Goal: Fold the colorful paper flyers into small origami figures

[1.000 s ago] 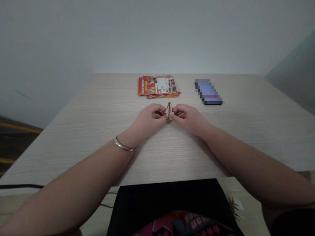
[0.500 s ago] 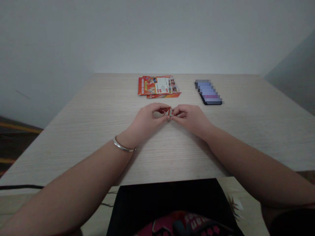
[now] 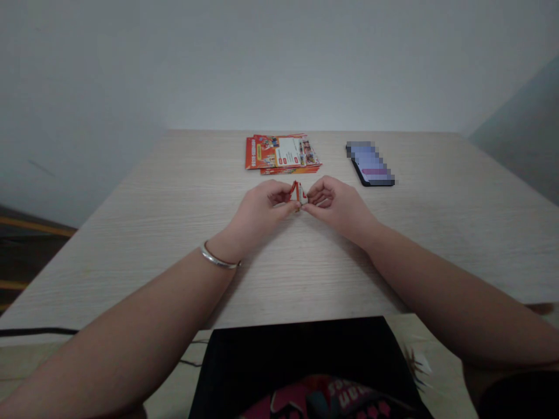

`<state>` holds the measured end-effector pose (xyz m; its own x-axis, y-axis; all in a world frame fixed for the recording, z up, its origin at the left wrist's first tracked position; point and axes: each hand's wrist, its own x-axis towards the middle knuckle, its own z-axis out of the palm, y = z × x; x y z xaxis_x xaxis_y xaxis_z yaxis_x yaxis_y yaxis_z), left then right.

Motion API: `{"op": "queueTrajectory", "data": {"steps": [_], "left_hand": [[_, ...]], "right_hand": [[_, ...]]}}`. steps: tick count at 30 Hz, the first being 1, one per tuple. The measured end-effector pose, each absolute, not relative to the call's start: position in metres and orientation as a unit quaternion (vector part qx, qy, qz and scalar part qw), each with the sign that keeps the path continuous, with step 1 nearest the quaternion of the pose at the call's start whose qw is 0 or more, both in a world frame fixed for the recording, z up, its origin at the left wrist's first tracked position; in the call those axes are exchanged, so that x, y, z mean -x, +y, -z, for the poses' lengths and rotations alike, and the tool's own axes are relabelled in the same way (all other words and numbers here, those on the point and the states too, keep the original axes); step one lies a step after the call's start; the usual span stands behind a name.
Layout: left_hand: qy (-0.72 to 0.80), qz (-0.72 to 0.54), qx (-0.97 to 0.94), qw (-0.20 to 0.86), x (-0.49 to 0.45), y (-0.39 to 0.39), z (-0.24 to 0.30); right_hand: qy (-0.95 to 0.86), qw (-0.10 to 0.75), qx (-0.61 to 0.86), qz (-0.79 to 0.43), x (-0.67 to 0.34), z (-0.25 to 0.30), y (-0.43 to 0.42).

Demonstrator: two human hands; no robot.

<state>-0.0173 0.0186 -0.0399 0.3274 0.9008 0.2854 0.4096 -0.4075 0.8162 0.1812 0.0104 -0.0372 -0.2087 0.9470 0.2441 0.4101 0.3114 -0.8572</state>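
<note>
A small piece of folded paper (image 3: 299,193), red and white with pointed tips at the top, is held up between my hands just above the table. My left hand (image 3: 262,205), with a silver bangle at the wrist, pinches its left side between thumb and fingers. On the other side, my right hand (image 3: 341,202) has its thumb tip at the lower right corner and its fingers curled close to the paper's edge. The fingertips hide part of the folds.
Behind my hands lies a stack of red-orange printed leaflets (image 3: 283,152). To its right rests a phone (image 3: 371,166) with a blurred screen. The pale wooden table (image 3: 152,209) meets a wall at the back. A black cable (image 3: 39,333) runs along the front left edge.
The folded paper now stands more upright, its points showing higher between my hands. My right fingers have lifted and loosened slightly away from it. The leaflets and phone have not moved.
</note>
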Motion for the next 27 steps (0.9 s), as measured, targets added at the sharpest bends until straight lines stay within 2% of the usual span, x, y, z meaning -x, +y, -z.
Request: {"op": "queueTrajectory", "data": {"steps": [8,13,21,27], "left_hand": [[0.45,-0.366,-0.742,0.337,0.014,0.014,0.032],[0.455,-0.391,-0.745,0.291,0.014,0.011,0.027],[0.407,-0.416,-0.7,0.415,0.012,0.015,0.032],[0.404,-0.436,-0.697,0.4,0.011,0.011,0.026]], "right_hand": [[-0.703,0.388,0.464,-0.374,-0.179,0.042,0.013],[-0.706,0.375,0.462,-0.384,-0.177,0.042,0.013],[-0.711,0.388,0.437,-0.391,-0.177,0.045,0.012],[-0.72,0.377,0.43,-0.394,-0.177,0.04,0.01]]}}
